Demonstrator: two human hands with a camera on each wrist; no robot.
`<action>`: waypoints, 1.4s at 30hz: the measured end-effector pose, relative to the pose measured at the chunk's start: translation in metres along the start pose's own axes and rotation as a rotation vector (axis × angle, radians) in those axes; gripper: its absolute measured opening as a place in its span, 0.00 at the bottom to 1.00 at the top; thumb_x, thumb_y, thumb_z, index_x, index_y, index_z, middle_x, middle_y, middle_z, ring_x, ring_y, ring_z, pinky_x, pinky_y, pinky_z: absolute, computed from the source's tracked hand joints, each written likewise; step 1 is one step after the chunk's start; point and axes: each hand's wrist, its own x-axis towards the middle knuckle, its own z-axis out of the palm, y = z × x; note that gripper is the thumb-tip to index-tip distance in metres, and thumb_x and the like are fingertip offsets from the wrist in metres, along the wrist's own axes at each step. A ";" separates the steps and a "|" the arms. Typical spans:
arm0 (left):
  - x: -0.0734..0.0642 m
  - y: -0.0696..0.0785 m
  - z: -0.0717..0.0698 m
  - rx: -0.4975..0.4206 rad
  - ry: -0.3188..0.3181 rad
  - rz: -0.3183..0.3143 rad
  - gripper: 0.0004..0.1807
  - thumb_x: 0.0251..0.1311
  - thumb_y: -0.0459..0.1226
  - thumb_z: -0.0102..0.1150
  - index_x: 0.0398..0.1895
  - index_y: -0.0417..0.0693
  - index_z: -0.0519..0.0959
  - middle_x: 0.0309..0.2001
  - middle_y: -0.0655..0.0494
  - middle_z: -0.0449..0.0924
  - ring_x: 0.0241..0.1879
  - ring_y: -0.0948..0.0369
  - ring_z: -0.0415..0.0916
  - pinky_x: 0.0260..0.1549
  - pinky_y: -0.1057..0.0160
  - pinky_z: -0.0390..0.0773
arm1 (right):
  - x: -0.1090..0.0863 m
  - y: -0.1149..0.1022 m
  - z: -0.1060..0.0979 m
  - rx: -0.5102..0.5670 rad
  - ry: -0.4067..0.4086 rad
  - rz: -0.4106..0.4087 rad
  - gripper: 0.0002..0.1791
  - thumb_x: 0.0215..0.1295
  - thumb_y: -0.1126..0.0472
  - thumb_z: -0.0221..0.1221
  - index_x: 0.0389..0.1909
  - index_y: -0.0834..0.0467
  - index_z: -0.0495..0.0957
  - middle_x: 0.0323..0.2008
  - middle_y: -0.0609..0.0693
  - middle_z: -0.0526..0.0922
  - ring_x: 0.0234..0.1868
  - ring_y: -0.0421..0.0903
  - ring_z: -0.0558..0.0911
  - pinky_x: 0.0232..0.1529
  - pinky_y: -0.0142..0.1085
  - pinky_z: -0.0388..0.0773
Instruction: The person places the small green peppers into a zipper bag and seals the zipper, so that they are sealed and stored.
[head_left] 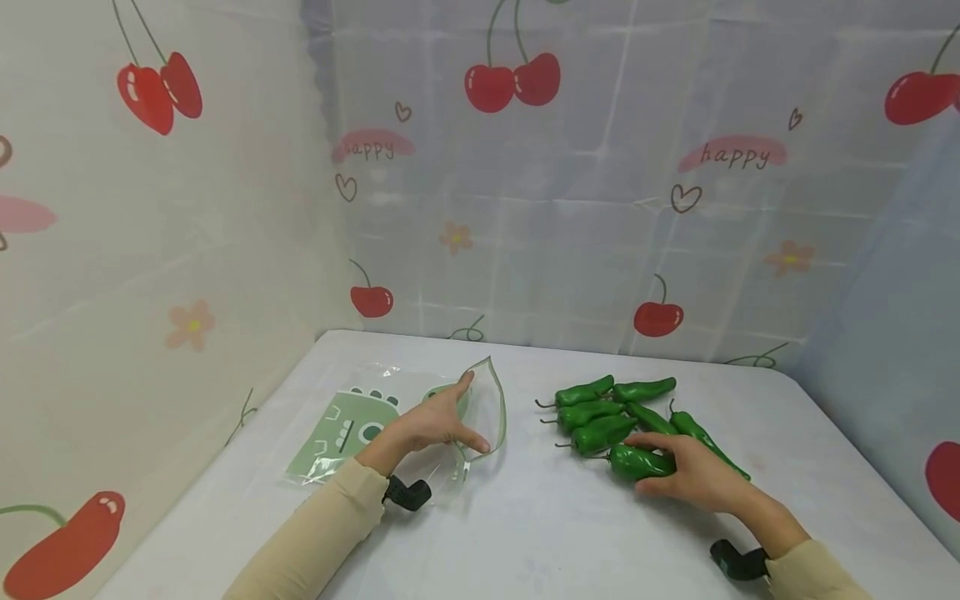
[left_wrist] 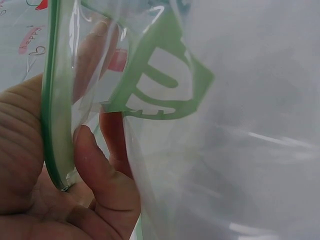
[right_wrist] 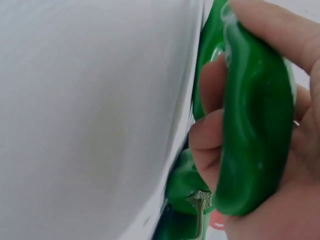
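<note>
A clear zip bag (head_left: 330, 429) with a pale green cartoon print lies at the left of the table. At its mouth is my left hand (head_left: 431, 421), thumb and forefinger spread, keeping the green-edged opening apart. The left wrist view shows other fingers (left_wrist: 107, 185) curled at the zip strip (left_wrist: 55, 125). My right hand (head_left: 701, 475) grips a green pepper (head_left: 633, 462) between thumb and fingers, at the near end of a group of green peppers (head_left: 588, 414). In the right wrist view the held pepper (right_wrist: 255, 120) fills the grasp, with another pepper (right_wrist: 182, 185) behind.
A white-covered table (head_left: 525, 533) carries everything. A patterned curtain (head_left: 540, 250) with cherries stands behind it, and another curtain (head_left: 247, 208) runs along the left. One long pepper (head_left: 705, 437) lies at the group's right, close to my right hand.
</note>
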 end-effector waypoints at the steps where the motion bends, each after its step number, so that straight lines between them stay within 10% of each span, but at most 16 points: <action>1: 0.000 0.000 0.000 0.000 -0.001 0.001 0.79 0.32 0.44 0.90 0.85 0.59 0.42 0.84 0.51 0.45 0.83 0.48 0.42 0.76 0.42 0.56 | 0.000 0.000 -0.001 0.001 0.003 0.001 0.37 0.55 0.44 0.75 0.65 0.53 0.79 0.60 0.54 0.84 0.61 0.56 0.79 0.57 0.56 0.78; 10: 0.002 0.001 0.000 0.010 0.000 -0.002 0.78 0.33 0.44 0.89 0.85 0.58 0.42 0.84 0.49 0.45 0.82 0.50 0.45 0.69 0.47 0.65 | 0.002 -0.005 -0.006 0.048 0.018 -0.006 0.35 0.57 0.43 0.74 0.65 0.50 0.79 0.62 0.54 0.82 0.64 0.57 0.76 0.59 0.57 0.77; 17: 0.000 0.000 0.001 0.014 0.000 -0.013 0.79 0.32 0.45 0.90 0.85 0.59 0.42 0.84 0.49 0.46 0.82 0.51 0.47 0.67 0.49 0.66 | 0.007 -0.009 -0.009 0.183 -0.030 0.019 0.34 0.63 0.47 0.71 0.68 0.54 0.75 0.53 0.59 0.79 0.19 0.43 0.77 0.24 0.36 0.77; 20: 0.000 0.000 0.002 0.015 0.004 -0.012 0.79 0.32 0.45 0.90 0.85 0.59 0.42 0.84 0.49 0.46 0.81 0.50 0.47 0.67 0.49 0.67 | 0.010 -0.012 -0.009 0.181 -0.011 0.012 0.34 0.63 0.46 0.71 0.68 0.53 0.75 0.54 0.59 0.80 0.17 0.41 0.75 0.23 0.35 0.76; 30: 0.001 0.000 0.001 0.008 0.002 -0.002 0.78 0.33 0.45 0.90 0.85 0.58 0.42 0.84 0.49 0.46 0.83 0.48 0.43 0.76 0.41 0.56 | 0.025 -0.030 -0.010 0.175 0.043 0.009 0.32 0.62 0.53 0.72 0.66 0.52 0.74 0.61 0.59 0.81 0.40 0.47 0.81 0.31 0.38 0.82; 36: 0.000 0.002 0.004 0.008 0.001 -0.019 0.78 0.32 0.46 0.90 0.85 0.60 0.43 0.84 0.48 0.46 0.83 0.47 0.44 0.75 0.41 0.60 | 0.035 -0.040 -0.007 0.116 0.089 -0.041 0.32 0.60 0.56 0.73 0.65 0.52 0.74 0.62 0.57 0.80 0.60 0.56 0.79 0.58 0.57 0.78; 42: 0.001 0.003 0.006 0.017 0.017 -0.016 0.77 0.33 0.45 0.89 0.85 0.59 0.43 0.84 0.48 0.47 0.82 0.47 0.46 0.73 0.42 0.63 | 0.048 -0.050 -0.002 0.120 0.093 -0.072 0.33 0.58 0.58 0.72 0.66 0.50 0.74 0.61 0.54 0.79 0.60 0.55 0.76 0.58 0.58 0.77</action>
